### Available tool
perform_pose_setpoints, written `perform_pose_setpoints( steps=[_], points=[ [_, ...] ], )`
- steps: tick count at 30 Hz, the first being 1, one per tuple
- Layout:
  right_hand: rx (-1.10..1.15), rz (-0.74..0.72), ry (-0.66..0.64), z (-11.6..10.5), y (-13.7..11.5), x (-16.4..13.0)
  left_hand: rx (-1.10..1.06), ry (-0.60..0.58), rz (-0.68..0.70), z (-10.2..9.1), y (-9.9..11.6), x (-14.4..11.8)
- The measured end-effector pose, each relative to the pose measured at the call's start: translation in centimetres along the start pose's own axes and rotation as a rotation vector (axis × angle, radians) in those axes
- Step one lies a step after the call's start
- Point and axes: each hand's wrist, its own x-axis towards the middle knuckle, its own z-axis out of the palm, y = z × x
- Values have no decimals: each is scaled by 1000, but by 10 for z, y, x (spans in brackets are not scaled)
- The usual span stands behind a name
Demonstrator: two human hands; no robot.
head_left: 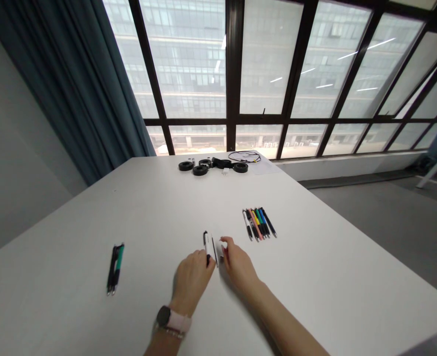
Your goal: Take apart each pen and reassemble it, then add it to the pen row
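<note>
— Nearest the tabletop's [315, 277] near edge?
— Left hand [191, 280] (watch strap cropped) and right hand [238, 266] pinching a white pen [207, 242], its lower end hidden, mid-table.

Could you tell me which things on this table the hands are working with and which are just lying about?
In hand:
left hand and right hand, both on the white-and-black pen

Lying about:
row of coloured pens
black and green pens
black tape rolls
coiled black cable
</note>
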Motion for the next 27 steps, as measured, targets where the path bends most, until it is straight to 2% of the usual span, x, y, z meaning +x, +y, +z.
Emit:
perform_pose_setpoints(
  steps=[3,6,10,15,21,27],
  points=[
    [-48,-38,-23,2,-4,-3,-54,12,-37,-4,-4,0],
    [-134,-68,-51,4,-9,-3,-212,2,-135,-7,-13,3],
    [-263,-101,-101,5,-16,-3,-653,-9,-222,1,-26,9],
    [-385,-161,-113,7,-21,-3,-1048,91,-269,6,-28,17],
    [-433,-187,-109,17,-24,-3,-1273,134,-385,-1,-29,19],
    [-498,-210,-122,21,-24,-3,-1385,115,-422,4,-32,21]
  ],
)
